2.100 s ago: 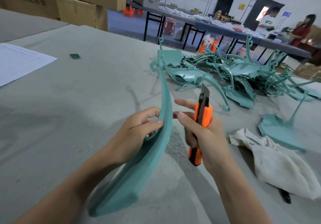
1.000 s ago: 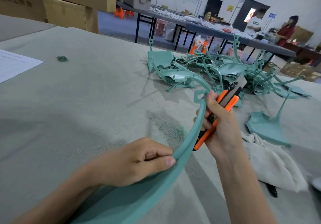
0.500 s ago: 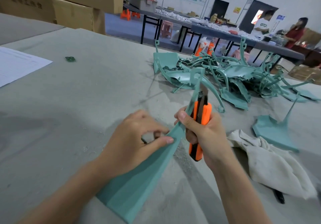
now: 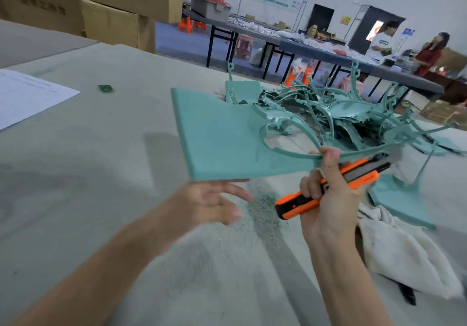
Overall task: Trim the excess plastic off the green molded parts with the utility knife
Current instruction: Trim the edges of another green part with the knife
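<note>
Mostly, the head view is filled by the gray cloth-covered table (image 4: 75, 179). Right of centre lies a tangled pile of green parts (image 4: 341, 113), thin arms sticking up and out, directly behind the raised green molded part (image 4: 227, 136). One loose green part (image 4: 401, 207) lies flat at the right, just beside the right hand (image 4: 328, 199). A crumpled white cloth (image 4: 404, 257) lies against its near edge, and a dark object (image 4: 407, 296) pokes out from under the cloth. Green shavings (image 4: 262, 209) are strewn on the table between the two hands. A sheet of paper (image 4: 27, 95) lies at the left edge with a small green scrap (image 4: 105, 88) near it, and cardboard boxes (image 4: 113, 4) are stacked at the upper left. Beyond the table's far edge stand long dark tables (image 4: 328, 52), with two people (image 4: 429, 52) at the upper right.

The green molded part is up in the air over mid-table, broad panel to the left, thin arm running right. The right hand's fingers are curled round the orange utility knife (image 4: 361, 175), which points to the upper right with its blade end blurred. One raised finger hooks over the part's thin arm, the only grip on the part that shows. The left hand (image 4: 212, 204) is blurred, fingers straight and spread, just under the panel's lower edge; whether it touches cannot be told. The widest open stretch of table is at the left, between the paper and the hands.
</note>
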`<state>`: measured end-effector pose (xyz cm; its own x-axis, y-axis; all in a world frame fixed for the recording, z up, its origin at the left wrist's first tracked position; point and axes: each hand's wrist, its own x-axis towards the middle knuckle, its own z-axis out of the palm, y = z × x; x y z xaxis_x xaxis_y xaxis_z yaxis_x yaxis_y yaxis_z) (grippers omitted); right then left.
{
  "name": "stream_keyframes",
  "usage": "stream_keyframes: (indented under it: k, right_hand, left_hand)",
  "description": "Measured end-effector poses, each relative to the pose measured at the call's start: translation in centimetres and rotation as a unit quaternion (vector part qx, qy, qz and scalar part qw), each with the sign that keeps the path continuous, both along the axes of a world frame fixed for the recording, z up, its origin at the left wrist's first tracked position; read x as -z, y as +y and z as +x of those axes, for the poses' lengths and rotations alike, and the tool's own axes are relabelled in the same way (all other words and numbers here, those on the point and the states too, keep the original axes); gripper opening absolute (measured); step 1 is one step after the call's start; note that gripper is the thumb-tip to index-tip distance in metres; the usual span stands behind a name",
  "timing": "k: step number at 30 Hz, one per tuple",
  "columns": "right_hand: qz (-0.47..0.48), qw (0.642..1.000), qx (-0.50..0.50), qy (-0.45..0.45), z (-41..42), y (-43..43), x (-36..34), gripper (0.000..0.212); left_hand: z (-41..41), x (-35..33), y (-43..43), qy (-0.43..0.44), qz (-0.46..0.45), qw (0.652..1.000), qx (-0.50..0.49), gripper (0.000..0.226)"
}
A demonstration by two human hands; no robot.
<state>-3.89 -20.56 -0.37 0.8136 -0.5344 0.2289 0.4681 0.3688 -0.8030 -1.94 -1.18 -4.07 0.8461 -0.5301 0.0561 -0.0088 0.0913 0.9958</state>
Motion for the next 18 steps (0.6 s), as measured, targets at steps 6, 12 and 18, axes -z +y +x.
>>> stream_keyframes:
  k: [6,12,18]
  right_hand:
    - [-0.046,0.995,-0.085,-0.004,-0.5,2.5,1.0,0.016]
    - [-0.084,0.990,-0.109,0.015,-0.5,2.9,1.0,0.016]
    - [-0.112,0.990,-0.069,0.041,-0.6,2.9,0.9,0.021]
  left_hand:
    - [-1.7,-0.4,-3.3,-0.057,-0.077,0.980,-0.172,0.062]
    - [-1.7,-0.8,-2.3,-0.068,-0.081,0.960,-0.261,0.036]
    - [-1.8,-1.1,-2.7,-0.079,-0.036,0.957,-0.277,0.037]
